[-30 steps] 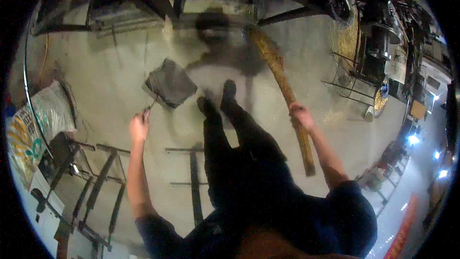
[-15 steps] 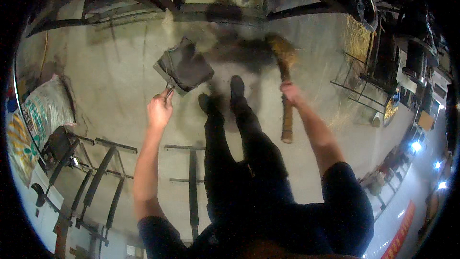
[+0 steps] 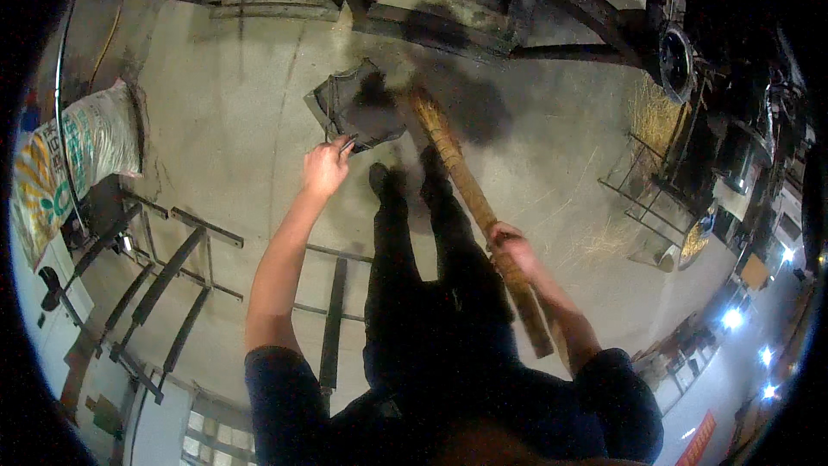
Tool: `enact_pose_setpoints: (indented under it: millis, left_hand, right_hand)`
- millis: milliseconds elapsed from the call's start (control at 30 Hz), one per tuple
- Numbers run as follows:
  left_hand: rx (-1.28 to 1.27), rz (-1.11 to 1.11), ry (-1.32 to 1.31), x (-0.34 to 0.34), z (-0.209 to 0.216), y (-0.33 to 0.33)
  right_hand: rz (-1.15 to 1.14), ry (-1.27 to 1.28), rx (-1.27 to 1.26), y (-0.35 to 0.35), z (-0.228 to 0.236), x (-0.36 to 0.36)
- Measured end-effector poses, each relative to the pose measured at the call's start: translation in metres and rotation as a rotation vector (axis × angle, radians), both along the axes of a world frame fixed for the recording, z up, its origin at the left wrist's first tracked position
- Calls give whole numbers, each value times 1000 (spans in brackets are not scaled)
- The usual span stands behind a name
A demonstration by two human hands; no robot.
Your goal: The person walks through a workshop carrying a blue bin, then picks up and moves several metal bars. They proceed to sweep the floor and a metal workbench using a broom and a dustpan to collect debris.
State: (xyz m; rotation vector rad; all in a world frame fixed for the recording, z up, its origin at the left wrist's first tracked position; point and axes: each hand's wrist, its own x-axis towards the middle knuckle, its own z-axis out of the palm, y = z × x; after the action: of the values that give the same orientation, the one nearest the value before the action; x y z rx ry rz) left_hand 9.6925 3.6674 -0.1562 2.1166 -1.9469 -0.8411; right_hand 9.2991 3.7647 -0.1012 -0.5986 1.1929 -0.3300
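Note:
A dark metal dustpan [image 3: 338, 105] rests on or just above the floor ahead of my feet, and my left hand [image 3: 326, 169] is closed round its handle. Dark dust or ash [image 3: 373, 91] shows in the pan. In my right hand [image 3: 511, 245] is a straw broom [image 3: 463, 179] with a thick bound handle, gripped partway along. Its bristle end points up and left, close to the pan's right side, where it is blurred. Whether the bristles touch the pan, I cannot tell.
Printed woven sacks [image 3: 97, 134] lie at the far left. Dark metal bench frames [image 3: 177, 280] stand left of my legs. Loose straw [image 3: 660, 125] and a thin metal rack [image 3: 642, 198] are at the right. Dark beams [image 3: 569, 52] cross the far side.
The broom has swung left, its bristle end coming from the right side to the dustpan. My right hand is lower and further left; the dustpan and left hand shift slightly right in view.

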Motion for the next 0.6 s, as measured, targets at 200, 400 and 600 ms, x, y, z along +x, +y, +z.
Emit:
enact_pose_setpoints:
  millis: [200,400,600]
  left_hand:
    - [21,54,-25,17,4,3]
    - [-34,121,45,45,15,4]
    - [-93,214,35,82,16,21]
  right_hand:
    - [-138,79,352,-25,40,12]
    - [-159,199,290,-57,76,25]
    - [-411,95,295,-137,81,33]
